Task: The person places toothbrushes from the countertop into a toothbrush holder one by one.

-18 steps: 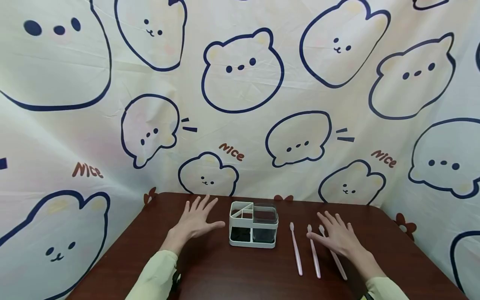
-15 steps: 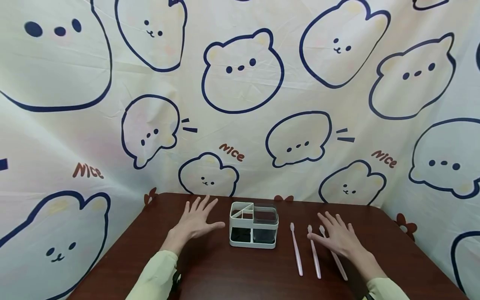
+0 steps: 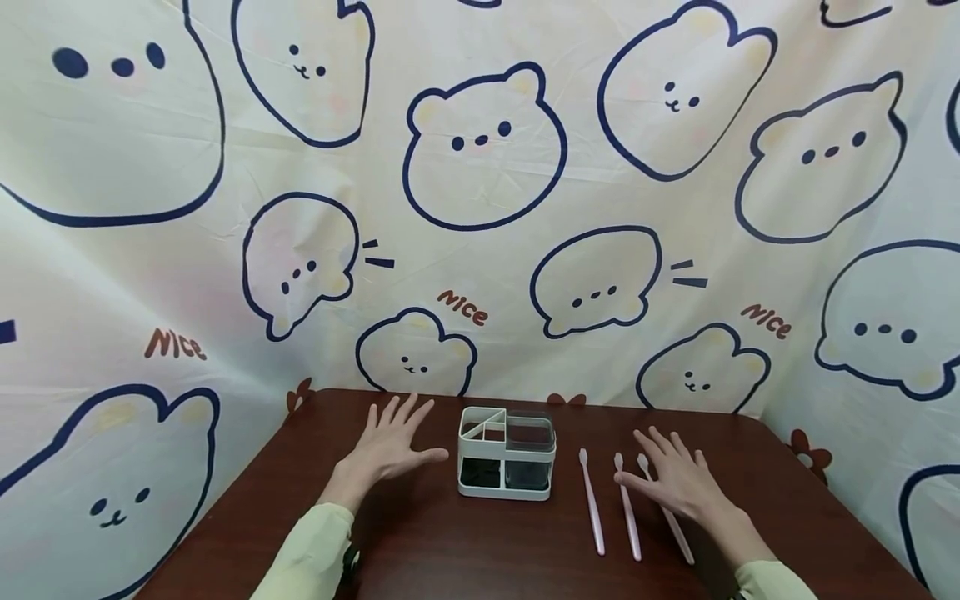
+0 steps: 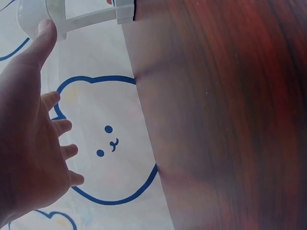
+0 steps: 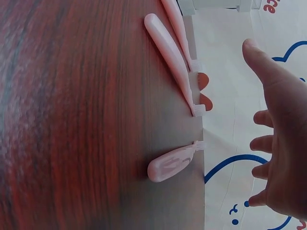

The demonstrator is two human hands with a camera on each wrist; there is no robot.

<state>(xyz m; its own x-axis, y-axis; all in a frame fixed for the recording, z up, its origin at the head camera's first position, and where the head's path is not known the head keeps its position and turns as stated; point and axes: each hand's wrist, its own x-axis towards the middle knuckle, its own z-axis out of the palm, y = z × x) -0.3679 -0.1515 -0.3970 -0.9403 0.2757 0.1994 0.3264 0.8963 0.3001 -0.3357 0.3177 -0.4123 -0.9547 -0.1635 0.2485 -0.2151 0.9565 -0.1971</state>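
Observation:
Three pink toothbrushes lie side by side on the table: a left toothbrush [image 3: 592, 504], a middle toothbrush [image 3: 628, 512] and a right toothbrush [image 3: 678, 533]. My right hand [image 3: 678, 479], fingers spread, hovers over the right one and hides part of it; its thumb overlaps the middle one from this view. To the left of the brushes stands a white toothbrush holder [image 3: 506, 454] with divided compartments and a clear cup in its right side. My left hand [image 3: 386, 446] is spread to the left of the holder, apart from it and holding nothing.
The dark brown wooden table [image 3: 450, 550] reaches back to a cloth backdrop [image 3: 480, 275] printed with bear outlines. The same cloth hangs along the left and right sides. Pale sleeves [image 3: 311, 550] cover both forearms.
Everything in the head view sits a few pixels lower than before, a slight shift of the camera. Hands, holder and toothbrushes keep their places.

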